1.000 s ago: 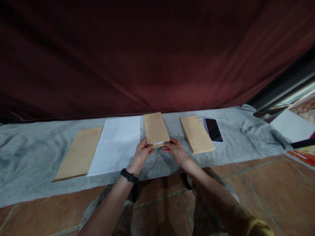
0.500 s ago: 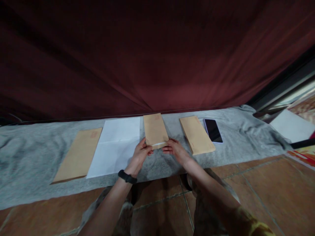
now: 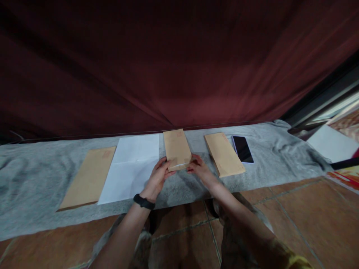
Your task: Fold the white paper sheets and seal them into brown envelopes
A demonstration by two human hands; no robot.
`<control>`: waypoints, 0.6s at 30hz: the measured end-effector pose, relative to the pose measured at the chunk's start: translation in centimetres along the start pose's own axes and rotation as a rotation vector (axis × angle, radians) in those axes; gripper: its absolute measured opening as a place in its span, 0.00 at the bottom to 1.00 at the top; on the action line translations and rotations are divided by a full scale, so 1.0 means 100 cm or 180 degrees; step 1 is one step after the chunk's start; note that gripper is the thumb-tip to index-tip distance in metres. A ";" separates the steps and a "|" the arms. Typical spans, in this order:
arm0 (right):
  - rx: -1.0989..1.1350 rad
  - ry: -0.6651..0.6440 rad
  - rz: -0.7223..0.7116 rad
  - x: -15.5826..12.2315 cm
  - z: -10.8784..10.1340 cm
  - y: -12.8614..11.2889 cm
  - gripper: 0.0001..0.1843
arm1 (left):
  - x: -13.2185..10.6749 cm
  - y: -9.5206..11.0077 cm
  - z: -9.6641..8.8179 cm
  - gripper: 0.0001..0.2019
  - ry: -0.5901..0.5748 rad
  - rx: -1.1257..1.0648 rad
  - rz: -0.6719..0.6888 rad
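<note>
A brown paper envelope [image 3: 177,145] lies in the middle of the grey cloth, with its near end between my hands. A white strip shows just above the flap at that end. My left hand [image 3: 159,173], with a black band at the wrist, grips the envelope's near left corner between thumb and fingers. At the near right corner, my right hand [image 3: 200,170] pinches the edge with bent fingers. Left of my hands lies a creased white sheet of paper [image 3: 131,164], beside another brown envelope [image 3: 89,175] at the far left.
To the right lie a stack of brown envelopes [image 3: 224,154] and a phone [image 3: 242,149] with a dark screen. Grey cloth [image 3: 275,149] covers the surface, up to a dark red curtain [image 3: 179,74] behind. Brown floor tiles [image 3: 303,209] show in front.
My fingers have shifted slightly along the near corners of the middle envelope, the right ones a little upward. The other envelopes, the sheet and the phone lie as before.
</note>
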State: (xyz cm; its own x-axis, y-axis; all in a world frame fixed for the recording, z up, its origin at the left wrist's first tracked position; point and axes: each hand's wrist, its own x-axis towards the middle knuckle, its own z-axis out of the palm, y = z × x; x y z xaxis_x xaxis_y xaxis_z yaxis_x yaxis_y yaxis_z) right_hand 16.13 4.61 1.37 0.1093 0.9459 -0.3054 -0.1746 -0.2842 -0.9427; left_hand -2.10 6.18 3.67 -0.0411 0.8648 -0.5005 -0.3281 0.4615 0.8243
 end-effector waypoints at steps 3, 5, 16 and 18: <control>-0.0827 0.0238 -0.0565 -0.001 0.000 0.005 0.23 | 0.003 0.002 0.002 0.15 0.0093 0.0001 -0.0066; -0.1445 0.0497 -0.1103 -0.005 -0.002 0.006 0.19 | 0.005 0.002 0.004 0.14 0.0101 0.0107 -0.0075; -0.1643 0.0170 -0.0944 -0.016 -0.002 0.012 0.09 | 0.005 0.000 0.011 0.11 0.0245 0.0432 0.0037; -0.1052 0.0110 -0.0519 -0.015 0.001 0.014 0.10 | 0.005 0.000 0.012 0.11 0.0278 0.0470 0.0077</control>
State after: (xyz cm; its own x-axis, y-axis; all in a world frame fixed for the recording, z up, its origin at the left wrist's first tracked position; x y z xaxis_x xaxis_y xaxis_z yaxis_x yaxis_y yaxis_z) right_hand 15.64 2.85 0.55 0.1435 0.9787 -0.1465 0.1727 -0.1706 -0.9701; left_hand -0.99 6.82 3.75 -0.1312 0.8585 -0.4958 -0.1841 0.4704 0.8631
